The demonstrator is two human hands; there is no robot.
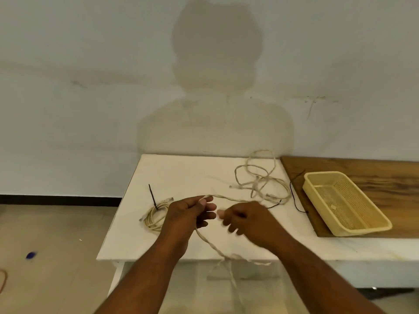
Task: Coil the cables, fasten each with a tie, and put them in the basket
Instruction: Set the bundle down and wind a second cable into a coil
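A cream cable (205, 240) runs through my left hand (186, 214), which is shut on it above the white table (181, 173). One end of the cable trails over the table's front edge; the other stretch leads right toward my right hand (247, 219). The right hand is blurred, fingers curled, close to the cable; its grip is unclear. A coiled cream cable (154, 216) fastened with a black tie (152, 196) lies left of my left hand. A loose tangle of cream cable (260, 177) lies at the back right. The yellow basket (371, 227) stands empty on the right.
The basket rests on a wooden board (374, 171) laid on the table's right part. A thin black tie (294, 196) lies between the tangle and the board. A wall stands right behind the table. Floor lies to the left, with a small blue object (31, 255) on it.
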